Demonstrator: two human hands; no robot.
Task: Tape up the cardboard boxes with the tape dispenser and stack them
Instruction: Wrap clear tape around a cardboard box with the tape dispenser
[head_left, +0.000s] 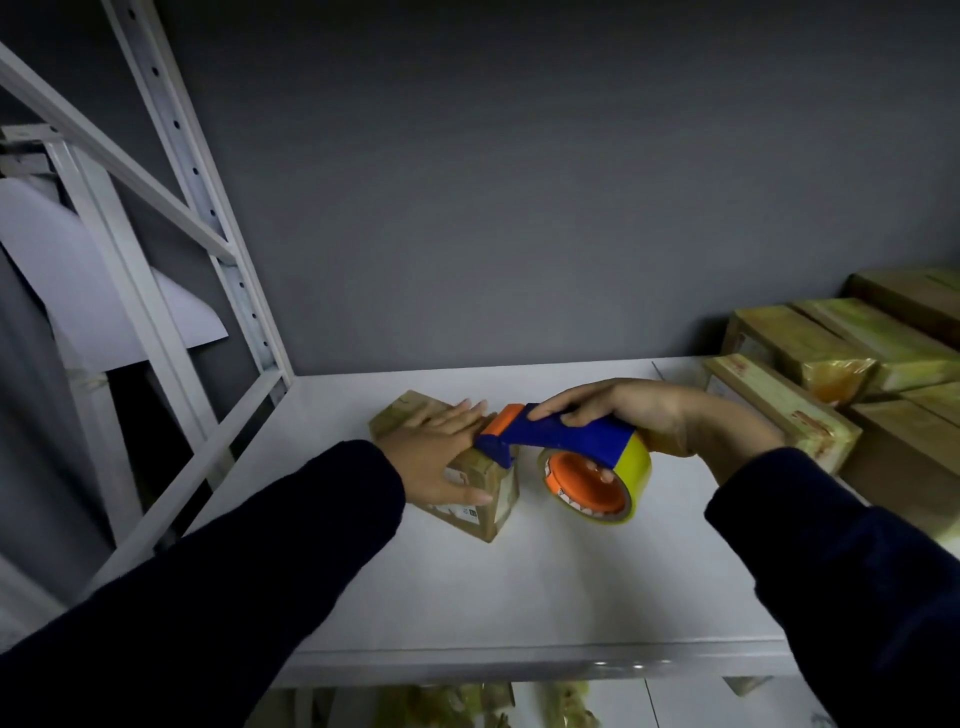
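Note:
A small cardboard box (485, 506) with a white label lies on the white shelf (519, 582). My left hand (439, 452) rests flat on its top, fingers straight, thumb down the near side. My right hand (639, 415) grips the blue handle of a tape dispenser (566, 441) with an orange tip and an orange-cored roll of yellowish tape (597, 486). The dispenser's front end sits against the box's right edge, beside my left fingertips.
Several taped cardboard boxes (810, 364) are stacked at the right of the shelf, close to my right wrist. A grey wall stands behind. White metal rack posts (208, 218) rise at the left. More boxes show below the shelf's front edge.

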